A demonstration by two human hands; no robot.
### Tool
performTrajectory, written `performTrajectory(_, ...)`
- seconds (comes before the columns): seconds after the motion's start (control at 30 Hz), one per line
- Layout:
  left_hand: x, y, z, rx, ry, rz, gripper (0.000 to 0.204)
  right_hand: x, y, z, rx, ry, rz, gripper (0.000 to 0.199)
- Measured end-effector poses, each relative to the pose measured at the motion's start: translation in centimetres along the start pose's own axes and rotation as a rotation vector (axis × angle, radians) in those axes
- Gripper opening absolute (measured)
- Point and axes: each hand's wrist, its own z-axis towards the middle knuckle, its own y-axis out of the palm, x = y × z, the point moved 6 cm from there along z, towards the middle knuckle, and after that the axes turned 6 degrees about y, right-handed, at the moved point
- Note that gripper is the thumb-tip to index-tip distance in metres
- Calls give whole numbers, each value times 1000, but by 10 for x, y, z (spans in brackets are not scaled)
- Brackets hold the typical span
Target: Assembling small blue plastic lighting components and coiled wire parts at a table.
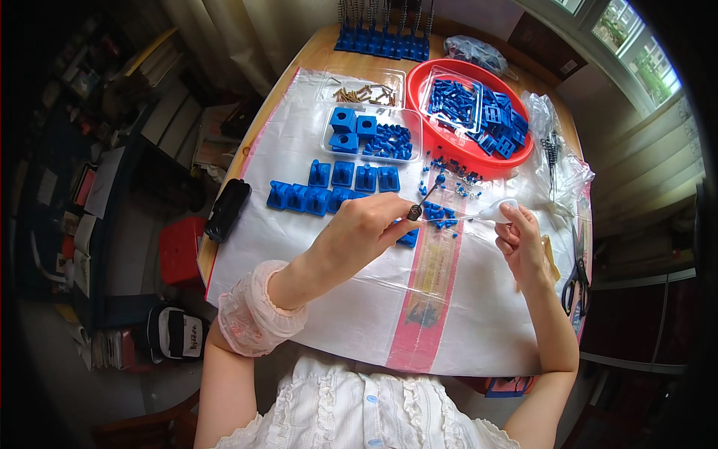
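Note:
My left hand (374, 221) is closed, its fingertips pinching a thin dark rod (428, 197) with a black coiled end. At the rod's far end sits a small blue piece (440, 179). To the right, my right hand (520, 238) grips a small white squeeze bottle (493, 211) whose thin nozzle points left toward the rod, apart from it. Small blue parts (440, 214) lie loose on the sheet between the hands. Blue blocks with raised tops (315, 200) stand in rows left of my left hand; one blue block (409, 238) is partly hidden behind its fingers.
A red basin (413, 97) of blue parts stands at the back right. Clear boxes hold brass-coloured screws (366, 94) and blue pieces (389, 142). Scissors (576, 283) lie at the right edge, a black case (228, 209) at the left. Springs stand in a blue rack (381, 43) behind.

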Motion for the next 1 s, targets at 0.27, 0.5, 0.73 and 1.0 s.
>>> performTrajectory(0.27, 1, 0, 0, 9, 0, -7, 15, 3, 4, 6, -28, -2, 18, 14)
performTrajectory(0.5, 1, 0, -1, 7, -2, -6, 15, -1, 4, 3, -14, 0, 7, 14)
performTrajectory(0.73, 0, 0, 0, 3, -1, -6, 15, 1, -2, 4, -20, -1, 13, 13)
performTrajectory(1.0, -1, 1, 0, -11, -19, -11, 14, 2, 1, 7, -41, -9, 19, 12)
